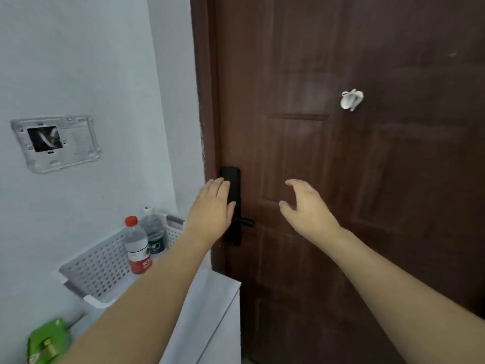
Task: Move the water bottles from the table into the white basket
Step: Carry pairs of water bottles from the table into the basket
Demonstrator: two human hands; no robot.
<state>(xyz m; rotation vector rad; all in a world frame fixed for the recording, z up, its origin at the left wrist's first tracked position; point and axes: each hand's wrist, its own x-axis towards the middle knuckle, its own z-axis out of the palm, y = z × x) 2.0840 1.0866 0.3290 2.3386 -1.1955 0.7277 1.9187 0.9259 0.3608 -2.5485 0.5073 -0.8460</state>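
Head view | two bottles (143, 241) stood inside white basket (99, 266) | left hand (211, 211), right hand (305, 206) raised right of basket, fingers loose, empty | task seemingly finished

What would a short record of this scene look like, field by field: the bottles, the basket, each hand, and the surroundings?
bottles: red-capped bottle and green-capped bottle, both upright in the basket
basket: white basket on a white table, against the wall
left hand: raised, fingers straight, holds nothing
right hand: raised, fingers loosely curled, holds nothing
surroundings: brown door with black lock handle; green packet at lower left
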